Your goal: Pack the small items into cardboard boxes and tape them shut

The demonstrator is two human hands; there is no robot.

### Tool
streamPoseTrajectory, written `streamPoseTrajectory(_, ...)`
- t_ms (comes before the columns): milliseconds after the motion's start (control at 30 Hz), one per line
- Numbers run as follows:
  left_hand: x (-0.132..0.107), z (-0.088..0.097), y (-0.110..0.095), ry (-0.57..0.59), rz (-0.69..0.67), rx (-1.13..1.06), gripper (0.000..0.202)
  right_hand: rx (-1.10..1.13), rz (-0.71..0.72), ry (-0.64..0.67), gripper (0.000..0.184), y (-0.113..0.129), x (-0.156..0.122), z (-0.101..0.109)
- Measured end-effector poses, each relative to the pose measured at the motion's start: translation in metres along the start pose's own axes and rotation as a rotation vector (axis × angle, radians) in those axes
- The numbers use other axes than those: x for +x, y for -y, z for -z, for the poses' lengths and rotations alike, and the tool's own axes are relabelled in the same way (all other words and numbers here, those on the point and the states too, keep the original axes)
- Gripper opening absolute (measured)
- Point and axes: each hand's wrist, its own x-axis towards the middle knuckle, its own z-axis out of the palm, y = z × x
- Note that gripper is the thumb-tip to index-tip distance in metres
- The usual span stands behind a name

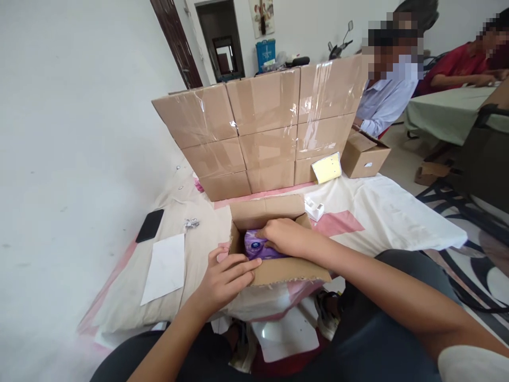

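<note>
An open cardboard box (pixel 281 270) sits near the front edge of the cloth-covered table, its flaps folded outward. Inside lies a purple plastic-wrapped packet (pixel 254 245) with a dark blue logo. My right hand (pixel 284 236) reaches into the box from the right, its bent fingers gripping the top of the packet; part of those fingertips is hidden. At the box's front left corner rests my left hand (pixel 228 278), with fingers stretched out and apart across the flap and the side wall.
Behind the box stands a tall panel of taped cartons (pixel 266 127) with a yellow card (pixel 327 168). A white tape dispenser (pixel 314 208) lies right of the box. On the left are a black phone (pixel 150 225) and white paper (pixel 164 268). Another carton (pixel 365 154) and people are at right.
</note>
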Motion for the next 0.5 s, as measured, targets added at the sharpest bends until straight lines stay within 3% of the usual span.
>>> streamPoseTrajectory(133,0.005,0.004,-0.002,-0.022,-0.017,0.009,0.018,-0.173,-0.056,0.025,0.024,0.011,0.002,0.008)
streamPoseTrajectory(300,0.005,0.008,-0.006,-0.044,-0.001,0.018,0.016,-0.043,-0.032,-0.08,0.022,0.011,-0.002,0.025)
streamPoseTrajectory(433,0.003,0.011,-0.002,-0.079,0.048,0.059,0.019,0.281,0.086,-0.465,0.024,-0.001,-0.005,0.046)
streamPoseTrajectory(500,0.002,0.011,0.002,-0.079,0.065,0.067,0.02,0.462,0.064,-0.676,0.023,-0.01,-0.005,0.054)
